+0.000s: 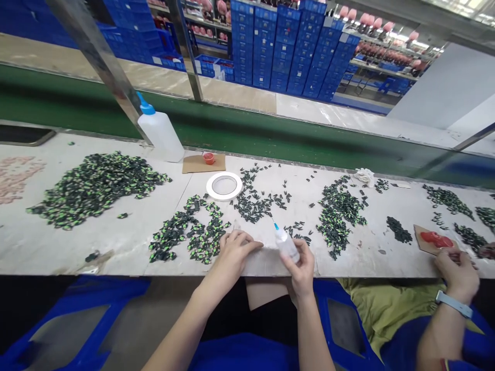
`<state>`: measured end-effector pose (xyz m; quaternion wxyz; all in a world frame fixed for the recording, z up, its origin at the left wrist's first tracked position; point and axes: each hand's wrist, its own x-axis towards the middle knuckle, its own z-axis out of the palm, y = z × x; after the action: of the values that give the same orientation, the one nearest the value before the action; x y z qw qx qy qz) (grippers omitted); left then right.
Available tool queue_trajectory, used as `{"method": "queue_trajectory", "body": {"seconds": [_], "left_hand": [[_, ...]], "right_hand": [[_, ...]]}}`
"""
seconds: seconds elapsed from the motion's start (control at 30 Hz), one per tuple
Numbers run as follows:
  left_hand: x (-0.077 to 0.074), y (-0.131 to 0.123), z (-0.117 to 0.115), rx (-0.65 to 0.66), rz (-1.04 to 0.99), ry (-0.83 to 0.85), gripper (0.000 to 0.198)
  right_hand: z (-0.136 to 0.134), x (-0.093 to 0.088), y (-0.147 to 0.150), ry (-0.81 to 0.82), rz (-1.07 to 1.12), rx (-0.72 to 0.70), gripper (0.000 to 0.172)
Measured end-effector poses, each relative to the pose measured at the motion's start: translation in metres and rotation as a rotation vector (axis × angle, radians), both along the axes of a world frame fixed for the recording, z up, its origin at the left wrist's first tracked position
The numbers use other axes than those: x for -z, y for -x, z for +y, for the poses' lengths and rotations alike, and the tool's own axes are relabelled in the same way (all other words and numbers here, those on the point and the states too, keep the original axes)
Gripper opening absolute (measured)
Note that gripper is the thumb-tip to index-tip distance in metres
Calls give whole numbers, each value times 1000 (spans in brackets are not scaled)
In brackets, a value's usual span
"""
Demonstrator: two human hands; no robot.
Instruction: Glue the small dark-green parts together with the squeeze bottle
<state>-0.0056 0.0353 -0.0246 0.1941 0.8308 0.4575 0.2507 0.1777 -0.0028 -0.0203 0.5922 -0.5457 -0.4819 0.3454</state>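
Right hand (pixel 300 264) grips glue bottle (pixel 286 243); left hand (pixel 235 249) fingers closed, pinching something, unclear what. Risk: needle tip near fingers, glue drips onto skin or bench (pixel 116 252).

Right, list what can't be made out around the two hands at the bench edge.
Head view only.
- Left hand: whatever its fingers pinch is hidden beneath them.
- Small bottle in the right hand: its lower part is covered by the fingers; the contents are unreadable.
- Green-and-black pieces: too small to tell their shape.
- Co-worker's hand: the arm is cut by the frame edge.
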Motion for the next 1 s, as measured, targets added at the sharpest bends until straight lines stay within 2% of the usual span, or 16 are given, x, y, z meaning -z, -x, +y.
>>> {"method": "queue_trajectory", "body": {"seconds": [0.1,0.2,0.33,0.47,0.6,0.73,0.8,0.9,1.0], "left_hand": [[-2,-11,-2,-31,-97,134,44],[0,-19,-3,-107,-155,176,35],[7,-25,-3,-122,-206,140,29],[5,-29,-4,-131,-193,146,19],[4,-29,-6,-184,-126,62,13],[10,-24,-5,-271,-105,-55,5],[12,-21,-4,-258,-105,-41,3],[9,-20,-3,-206,-135,43,17],[4,-22,-2,-200,-190,129,22]], "right_hand": [[0,7,-10,-19,291,122,33],[2,8,-14,3,535,198,33],[3,3,-11,42,668,203,33],[3,-3,-6,36,707,203,34],[2,-2,-5,31,633,218,33],[1,3,-6,55,432,238,34],[0,6,-6,58,277,256,33],[0,8,-5,37,58,297,31],[-1,8,-1,27,-90,320,32]]}}
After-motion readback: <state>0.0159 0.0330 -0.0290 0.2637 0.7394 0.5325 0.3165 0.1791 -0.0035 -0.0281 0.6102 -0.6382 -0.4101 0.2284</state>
